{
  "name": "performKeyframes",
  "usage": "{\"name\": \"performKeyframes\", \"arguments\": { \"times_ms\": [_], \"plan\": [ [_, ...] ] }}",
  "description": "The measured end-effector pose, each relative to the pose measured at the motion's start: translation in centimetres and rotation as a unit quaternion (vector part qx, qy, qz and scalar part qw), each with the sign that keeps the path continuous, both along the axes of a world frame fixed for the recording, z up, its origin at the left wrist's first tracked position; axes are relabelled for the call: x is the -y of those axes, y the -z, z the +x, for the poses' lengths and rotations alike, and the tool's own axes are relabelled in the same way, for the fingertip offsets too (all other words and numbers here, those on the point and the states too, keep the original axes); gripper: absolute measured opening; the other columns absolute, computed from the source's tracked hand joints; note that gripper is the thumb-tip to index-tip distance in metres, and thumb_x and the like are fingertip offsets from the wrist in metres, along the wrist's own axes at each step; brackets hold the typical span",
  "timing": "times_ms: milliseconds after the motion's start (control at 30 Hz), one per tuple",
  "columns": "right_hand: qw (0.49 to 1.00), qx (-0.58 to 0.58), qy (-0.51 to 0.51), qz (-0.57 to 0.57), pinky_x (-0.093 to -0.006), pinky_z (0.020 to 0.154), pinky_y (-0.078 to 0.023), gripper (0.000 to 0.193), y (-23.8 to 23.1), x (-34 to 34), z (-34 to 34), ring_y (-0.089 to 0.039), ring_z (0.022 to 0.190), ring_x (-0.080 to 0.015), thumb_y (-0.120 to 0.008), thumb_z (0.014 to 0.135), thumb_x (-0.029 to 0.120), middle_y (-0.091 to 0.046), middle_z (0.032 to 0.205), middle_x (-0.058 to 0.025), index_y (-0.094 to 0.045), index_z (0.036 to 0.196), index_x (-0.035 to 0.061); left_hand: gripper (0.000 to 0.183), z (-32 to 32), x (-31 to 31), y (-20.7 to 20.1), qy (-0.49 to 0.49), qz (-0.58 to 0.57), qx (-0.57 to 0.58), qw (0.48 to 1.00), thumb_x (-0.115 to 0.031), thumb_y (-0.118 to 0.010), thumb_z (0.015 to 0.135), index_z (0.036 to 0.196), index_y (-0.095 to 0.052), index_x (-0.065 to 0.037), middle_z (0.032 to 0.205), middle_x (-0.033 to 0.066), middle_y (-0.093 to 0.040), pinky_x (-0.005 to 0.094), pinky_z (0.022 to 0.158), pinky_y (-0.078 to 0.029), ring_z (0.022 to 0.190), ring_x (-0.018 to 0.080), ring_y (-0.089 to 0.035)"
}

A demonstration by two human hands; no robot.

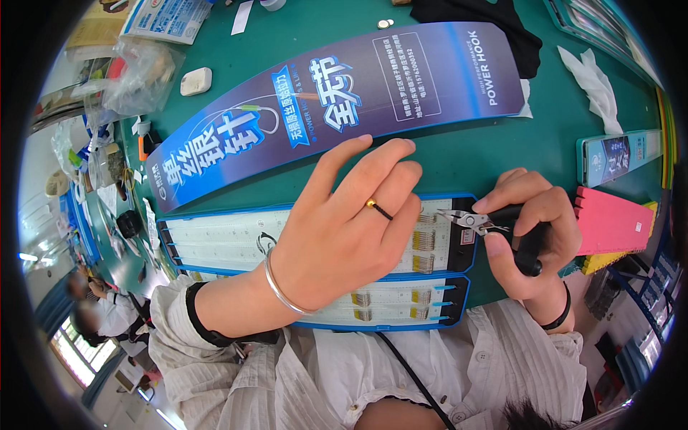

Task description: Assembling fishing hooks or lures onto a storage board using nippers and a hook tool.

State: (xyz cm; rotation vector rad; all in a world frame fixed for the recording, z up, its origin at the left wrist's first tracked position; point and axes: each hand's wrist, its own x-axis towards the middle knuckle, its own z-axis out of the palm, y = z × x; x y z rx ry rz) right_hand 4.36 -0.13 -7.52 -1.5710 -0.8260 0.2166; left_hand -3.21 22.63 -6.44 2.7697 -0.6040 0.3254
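My right hand point(548, 229) is wrapped round the black handles of small wire nippers point(479, 221). Their silver jaws point left, over the right end of a long blue-edged case point(390, 324) that lies unfolded near my body. Inside the case are white panels with several small bundles of yellowish pieces point(423, 240), too fine to name. My left hand point(344, 222) reaches across the case, palm down, covering its middle. The index finger stretches toward the near edge of a long blue printed card point(444, 79); the other fingers are loosely bent, and the thumb is hidden.
On the green table, a white earphone-like case point(196, 82) and plastic bags point(140, 72) lie at far left. Black cloth point(527, 46) and crumpled white paper point(591, 86) lie at far right. A teal box point(620, 158) and pink cards point(613, 222) sit right of my right hand.
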Motion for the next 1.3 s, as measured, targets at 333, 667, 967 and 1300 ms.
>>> {"name": "performKeyframes", "arguments": {
  "times_ms": [333,667,967,1300],
  "plan": [
    [1.000,0.004,0.004,0.004,-0.0312,0.067,-0.048,0.030,0.1,-0.1,0.0,-0.060,0.075,-0.0198,-0.072,0.075,-0.005,-0.070,0.093,-0.0228,-0.047,0.087,0.0052,0.005,-0.6,0.4,0.3,0.011,0.053,0.034,0.998,-0.003,-0.070,0.076,0.078,-0.066,-0.002,0.110,0.0066,-0.064,0.0446,0.098,-0.051,0.123,0.0238,-0.055],
    [0.997,-0.016,-0.053,0.045,-0.0344,0.069,-0.050,0.033,0.0,0.2,0.2,-0.063,0.075,-0.0228,-0.075,0.075,-0.004,-0.070,0.096,-0.0240,-0.048,0.090,0.0074,0.027,-0.3,-0.9,-1.4,-0.023,-0.108,-0.122,0.986,0.000,-0.077,0.065,0.082,-0.057,-0.007,0.110,0.0079,-0.058,0.0445,0.093,-0.046,0.123,0.0338,-0.052],
    [0.989,-0.030,-0.113,0.095,-0.0380,0.069,-0.052,0.044,0.0,-0.1,-0.1,-0.068,0.083,-0.0282,-0.087,0.074,0.003,-0.070,0.102,-0.0249,-0.046,0.089,0.0107,0.030,0.2,-2.9,-3.7,0.047,-0.250,-0.351,0.901,0.011,-0.067,0.076,0.096,-0.052,-0.006,0.116,0.0121,-0.049,0.0479,0.103,-0.036,0.123,0.0377,-0.044],
    [0.981,-0.034,-0.150,0.117,-0.0383,0.070,-0.054,0.044,-0.2,-0.5,-0.2,-0.070,0.084,-0.0297,-0.087,0.073,0.002,-0.071,0.100,-0.0233,-0.046,0.085,0.0096,0.011,0.4,-3.3,-4.4,0.108,-0.256,-0.426,0.861,0.004,-0.055,0.089,0.097,-0.051,-0.003,0.115,0.0166,-0.046,0.0464,0.102,-0.035,0.116,0.0373,-0.042]
  ]
}}
